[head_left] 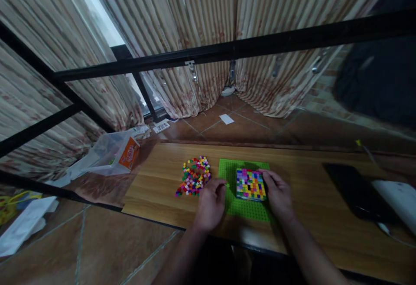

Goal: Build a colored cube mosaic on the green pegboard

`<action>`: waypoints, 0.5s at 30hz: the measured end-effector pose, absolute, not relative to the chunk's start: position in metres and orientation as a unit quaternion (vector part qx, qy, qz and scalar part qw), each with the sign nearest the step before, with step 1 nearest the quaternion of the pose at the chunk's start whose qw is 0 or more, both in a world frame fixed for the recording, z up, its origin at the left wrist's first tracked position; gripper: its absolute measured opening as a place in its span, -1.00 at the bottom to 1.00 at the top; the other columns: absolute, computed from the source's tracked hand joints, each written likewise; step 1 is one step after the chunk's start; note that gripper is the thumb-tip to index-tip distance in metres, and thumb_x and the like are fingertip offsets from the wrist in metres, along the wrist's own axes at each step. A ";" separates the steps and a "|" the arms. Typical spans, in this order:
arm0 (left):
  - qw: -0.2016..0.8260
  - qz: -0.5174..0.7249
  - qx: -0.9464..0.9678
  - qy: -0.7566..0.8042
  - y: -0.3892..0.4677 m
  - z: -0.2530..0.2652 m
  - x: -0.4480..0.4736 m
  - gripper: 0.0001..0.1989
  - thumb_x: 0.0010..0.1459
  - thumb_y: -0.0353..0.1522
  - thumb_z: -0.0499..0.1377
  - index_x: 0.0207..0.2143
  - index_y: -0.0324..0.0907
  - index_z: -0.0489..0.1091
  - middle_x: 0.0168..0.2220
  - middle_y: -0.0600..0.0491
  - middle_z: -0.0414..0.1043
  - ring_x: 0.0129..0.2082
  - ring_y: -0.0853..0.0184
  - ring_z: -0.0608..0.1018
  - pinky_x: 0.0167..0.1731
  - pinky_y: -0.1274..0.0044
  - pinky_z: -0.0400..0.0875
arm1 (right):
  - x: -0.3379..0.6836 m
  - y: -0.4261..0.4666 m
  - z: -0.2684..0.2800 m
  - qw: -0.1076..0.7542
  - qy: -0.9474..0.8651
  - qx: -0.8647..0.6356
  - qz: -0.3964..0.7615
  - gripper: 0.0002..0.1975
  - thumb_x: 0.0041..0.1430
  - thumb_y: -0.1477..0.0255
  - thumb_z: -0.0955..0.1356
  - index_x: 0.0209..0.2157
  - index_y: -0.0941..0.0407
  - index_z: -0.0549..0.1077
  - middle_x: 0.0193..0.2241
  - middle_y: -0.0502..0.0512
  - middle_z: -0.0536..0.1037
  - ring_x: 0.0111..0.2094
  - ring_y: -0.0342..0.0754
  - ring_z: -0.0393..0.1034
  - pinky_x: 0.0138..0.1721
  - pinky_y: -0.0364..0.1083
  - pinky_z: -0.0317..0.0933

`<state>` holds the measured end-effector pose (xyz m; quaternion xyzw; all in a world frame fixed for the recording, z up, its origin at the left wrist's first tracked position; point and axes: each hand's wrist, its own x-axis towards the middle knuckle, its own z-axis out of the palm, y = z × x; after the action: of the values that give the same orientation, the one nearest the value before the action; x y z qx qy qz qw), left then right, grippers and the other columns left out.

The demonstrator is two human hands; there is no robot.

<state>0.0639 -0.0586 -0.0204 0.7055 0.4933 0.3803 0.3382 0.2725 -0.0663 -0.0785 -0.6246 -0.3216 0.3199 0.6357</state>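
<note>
A block of small multicoloured building bricks point(250, 184) sits over a green studded baseplate point(250, 213). Its top is a tight patchwork of colours, and one dark gap shows near the middle. My right hand point(280, 194) is closed around the block's right side, fingers at the far right corner. My left hand point(210, 204) is pinched at the baseplate's left edge, with a tiny yellow-green brick point(227, 185) at its fingertips. Just beyond that hand, a loose pile of coloured bricks point(195, 174) is spread on the wooden table point(156, 181), partly hidden by the hand.
To the right lie a dark flat device point(352, 189) and a white object point(396, 198) with a cable. A clear plastic bin point(108, 150) with an orange label stands on the floor at left. A black metal bar point(208, 55) crosses before the curtains point(204, 11).
</note>
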 end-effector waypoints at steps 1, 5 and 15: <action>0.329 0.376 0.716 0.489 -0.057 -0.017 0.070 -0.80 0.17 -0.49 0.08 -0.21 -0.17 0.46 -0.25 0.01 0.52 -0.24 0.32 0.54 -0.20 0.50 0.42 | 0.272 -0.066 -0.077 0.638 -0.320 -0.621 0.323 -0.63 0.01 0.08 0.39 -0.32 0.09 0.59 -0.32 0.09 0.62 -0.30 0.01 0.46 -0.28 -0.06 0.32; 0.296 0.354 0.751 0.473 -0.050 -0.005 0.094 -0.80 0.18 -0.50 0.09 -0.21 -0.13 0.46 -0.25 0.03 0.54 -0.22 0.31 0.55 -0.18 0.49 0.42 | 0.270 -0.065 -0.074 0.649 -0.312 -0.607 0.338 -0.63 0.00 0.09 0.41 -0.32 0.10 0.59 -0.35 0.08 0.62 -0.34 -0.01 0.45 -0.30 -0.07 0.32; 0.207 0.278 0.828 0.441 -0.035 0.000 0.123 -0.82 0.21 -0.45 0.08 -0.21 -0.10 0.46 -0.24 0.05 0.51 -0.19 0.27 0.52 -0.11 0.42 0.37 | 0.271 -0.062 -0.082 0.668 -0.308 -0.566 0.372 -0.67 -0.01 0.12 0.42 -0.33 0.08 0.56 -0.41 0.03 0.59 -0.42 -0.06 0.41 -0.36 -0.08 0.31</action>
<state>0.1230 -0.0352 0.0000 0.8278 0.4411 0.2778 0.2072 0.2712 -0.0622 -0.0825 -0.5664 -0.3080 0.3722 0.6677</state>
